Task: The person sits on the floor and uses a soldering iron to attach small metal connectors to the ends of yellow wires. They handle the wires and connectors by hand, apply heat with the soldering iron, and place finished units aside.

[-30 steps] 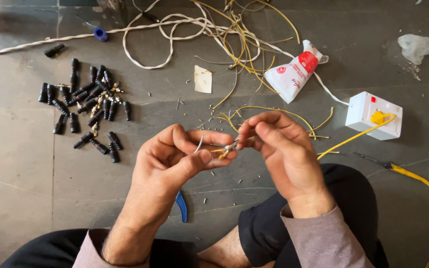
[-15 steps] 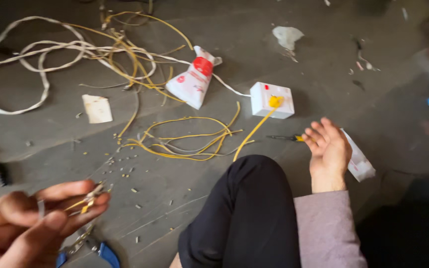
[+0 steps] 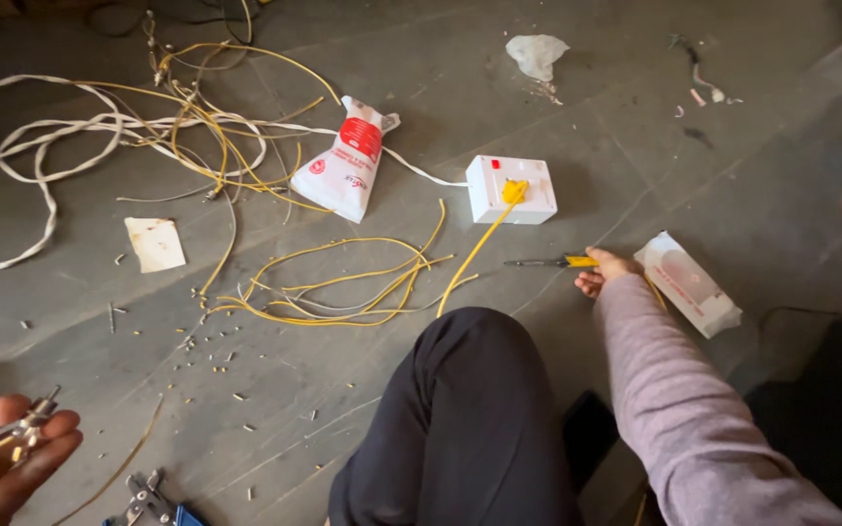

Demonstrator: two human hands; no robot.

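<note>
— What does the right hand [image 3: 604, 273] have hold of?

— A yellow-handled screwdriver [image 3: 550, 261], lying flat on the grey floor [image 3: 421, 390]. The fingers are curled over the handle end; the metal shaft points left, away from the hand, toward the loop of yellow wire [image 3: 338, 287].

— And the other hand?

— The left hand [image 3: 7, 458], at the lower left edge of the frame, is closed around a small metal connector with yellow strands [image 3: 14, 436]. It sits well apart from the screwdriver, with a bent knee in dark trousers [image 3: 470, 419] between the two.

— What lies around the tool?

— Just above the shaft, a white switch box [image 3: 511, 190] with a yellow wire running out of its face. Just right of the hand, a white plastic packet [image 3: 689, 284]. A red-and-white pouch [image 3: 348, 161] lies further left, amid tangled white cable [image 3: 41, 156].

— The setting?

— A dull stone floor (scored with joint lines), scattered with wire clippings [image 3: 211, 356], a scrap of paper [image 3: 155, 244] and crumpled plastic [image 3: 536, 54]. Pliers with blue grips [image 3: 153, 502] show at the bottom edge.
</note>
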